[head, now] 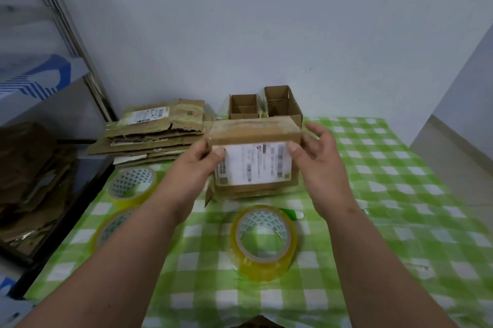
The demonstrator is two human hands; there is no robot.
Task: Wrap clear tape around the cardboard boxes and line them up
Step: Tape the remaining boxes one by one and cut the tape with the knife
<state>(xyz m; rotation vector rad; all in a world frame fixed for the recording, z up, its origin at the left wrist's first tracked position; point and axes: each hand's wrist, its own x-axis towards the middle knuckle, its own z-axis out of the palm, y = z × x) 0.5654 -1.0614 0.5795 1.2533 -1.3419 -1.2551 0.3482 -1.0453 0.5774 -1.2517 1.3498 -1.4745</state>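
A cardboard box (254, 138) with a white shipping label facing me is held up above the table. My left hand (197, 165) grips its left side, thumb on the label. On the box's right side, my right hand (317, 159) holds it with the thumb on the label's upper corner. A roll of clear tape (264, 242) lies flat on the green checked tablecloth (386, 194) just in front of the box. Two open-topped cardboard boxes (244, 106) (284, 102) stand side by side at the back against the wall.
Two more tape rolls (133, 183) (109, 229) lie at the table's left. A stack of flattened cardboard (157, 130) sits at the back left. A green-handled tool (292, 214) lies behind the near roll. Metal shelving (61, 23) and piled cardboard (29, 181) stand left of the table.
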